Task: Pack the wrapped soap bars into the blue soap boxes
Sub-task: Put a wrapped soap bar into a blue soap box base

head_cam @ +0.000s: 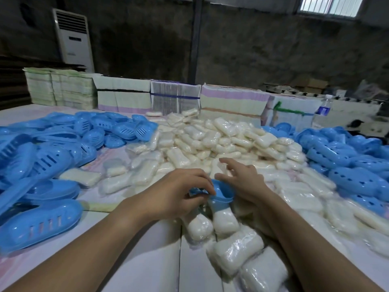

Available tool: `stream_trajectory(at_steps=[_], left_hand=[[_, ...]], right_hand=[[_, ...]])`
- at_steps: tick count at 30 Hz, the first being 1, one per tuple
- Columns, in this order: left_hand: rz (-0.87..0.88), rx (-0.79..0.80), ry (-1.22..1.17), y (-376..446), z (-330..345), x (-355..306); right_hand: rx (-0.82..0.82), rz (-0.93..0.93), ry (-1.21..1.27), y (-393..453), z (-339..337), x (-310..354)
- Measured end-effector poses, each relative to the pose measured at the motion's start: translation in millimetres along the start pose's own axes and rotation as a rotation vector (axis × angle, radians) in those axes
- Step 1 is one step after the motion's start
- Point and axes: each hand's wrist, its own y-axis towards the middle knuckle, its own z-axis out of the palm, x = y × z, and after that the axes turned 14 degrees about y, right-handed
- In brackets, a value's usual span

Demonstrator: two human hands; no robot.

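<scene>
Across the whole table [147,270] in front of you, from nine o'clock round to three, runs the stock: a broad heap of wrapped soap bars [221,140] fills the middle at twelve o'clock and spills down toward you at five o'clock, a pile of blue soap boxes [42,157] lies at nine to ten o'clock, and a second pile of blue boxes [347,163] lies at two to three o'clock. Beyond the soap, at twelve o'clock, stand bundled stacks of flat cartons [174,98], with a white standing air conditioner [73,39] against the wall at eleven o'clock and a water bottle [324,108] at one o'clock. Your two hands meet just below the centre, close together. Your left hand [179,194] has its fingers curled over the rim of a blue box [221,192], gripping it. Your right hand [242,178] sits just beside that box at its one o'clock side, fingers spread and relaxed above the soap; whether its thumb touches the box you cannot tell. A wrapped bar [225,220] sticks out of the box's near end toward six o'clock, touching another loose bar [199,226] at its left
</scene>
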Motion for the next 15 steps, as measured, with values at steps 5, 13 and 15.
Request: stream_trajectory(at_steps=[5, 13, 15], left_hand=[[-0.131, -0.011, 0.048, -2, -2, 3], [-0.268, 0.16, 0.043, -3, -1, 7], [-0.295, 0.156, 0.019, -2, 0, 8]], right_hand=[[-0.057, -0.02, 0.18, 1, -1, 5], [-0.042, 0.013, 0.103, 3, 9, 11], [-0.101, -0.032, 0.185, 1, 9, 13]])
